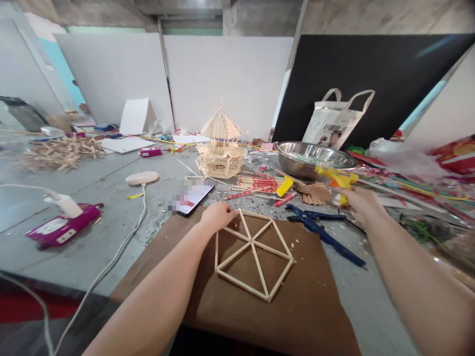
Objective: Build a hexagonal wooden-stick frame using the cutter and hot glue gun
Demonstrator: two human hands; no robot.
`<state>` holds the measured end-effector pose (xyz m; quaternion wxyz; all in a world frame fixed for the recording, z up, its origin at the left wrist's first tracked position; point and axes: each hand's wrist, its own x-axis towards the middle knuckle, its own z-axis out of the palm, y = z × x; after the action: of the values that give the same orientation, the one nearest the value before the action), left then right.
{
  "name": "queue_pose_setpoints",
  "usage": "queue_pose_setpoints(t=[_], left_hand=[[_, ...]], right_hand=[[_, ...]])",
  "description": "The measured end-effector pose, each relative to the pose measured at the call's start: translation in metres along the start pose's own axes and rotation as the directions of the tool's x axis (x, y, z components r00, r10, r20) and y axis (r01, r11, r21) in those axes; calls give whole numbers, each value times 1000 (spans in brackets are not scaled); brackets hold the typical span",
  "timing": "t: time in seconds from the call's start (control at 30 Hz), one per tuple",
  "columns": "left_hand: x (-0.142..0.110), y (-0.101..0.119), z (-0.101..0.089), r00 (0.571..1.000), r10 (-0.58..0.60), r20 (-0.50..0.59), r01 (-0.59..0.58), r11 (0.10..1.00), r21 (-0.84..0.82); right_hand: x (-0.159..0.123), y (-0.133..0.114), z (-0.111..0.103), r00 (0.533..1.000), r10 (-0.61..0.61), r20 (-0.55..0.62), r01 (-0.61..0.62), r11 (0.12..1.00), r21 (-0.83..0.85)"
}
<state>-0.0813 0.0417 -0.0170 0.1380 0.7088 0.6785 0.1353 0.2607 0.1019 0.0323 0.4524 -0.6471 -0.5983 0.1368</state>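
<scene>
A six-sided frame of pale wooden sticks (261,261), with spokes meeting at its centre, lies on a brown sheet (308,306). At its far left corner, my left hand (218,217) is closed, fingertips pinching the stick ends. My right hand (362,203) is wrapped round a yellow glue gun (339,180), held off to the right of the frame; its grip is partly hidden by my fingers. Just below that hand lie blue-handled cutters (326,232). Beyond the frame stands a small pagoda model (220,148) built of similar sticks.
A phone (193,198) lies behind my left hand. Red-and-white sticks (256,185) and a metal basin (315,158) are farther back. On the left are a purple power strip (65,227), a white cable (126,242) and a stick pile (61,153). A bag (334,123) leans against a black board.
</scene>
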Motion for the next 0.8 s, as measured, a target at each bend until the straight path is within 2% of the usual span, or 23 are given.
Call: queue_pose_setpoints(t=[0.1,0.17,0.23,0.33,0.4,0.53,0.6,0.67,0.8], left_hand=[[-1,2,-1,1000,-8,-7,8,1000,8],[-2,2,-1,1000,-8,-10,9,1000,12],[-1,2,0,1000,-6,-8,6,1000,16],[-1,2,1,1000,-4,-1,4,1000,19],[0,1,1,1000,-3,4,3,1000,18],[1,0,2,1000,-5,19,4,1000,22],[1,0,2,1000,-9,26,8,999,32],[1,1,2,1000,-6,29,5,999,51],[0,3,2,1000,5,28,-7,995,95]], right_hand=[[-26,-24,4,970,88,225,-123,981,150],[-46,-36,8,927,97,363,-184,960,211],[-65,-44,13,886,102,452,-227,946,232],[-86,-48,23,816,11,578,-223,929,297],[-94,-47,30,797,-34,604,-184,938,295],[-100,-39,43,872,-92,481,-81,942,327],[-101,-36,46,894,-103,437,-42,950,311],[-101,-34,45,884,-117,452,-4,966,257],[-104,-37,42,826,-127,550,54,988,147]])
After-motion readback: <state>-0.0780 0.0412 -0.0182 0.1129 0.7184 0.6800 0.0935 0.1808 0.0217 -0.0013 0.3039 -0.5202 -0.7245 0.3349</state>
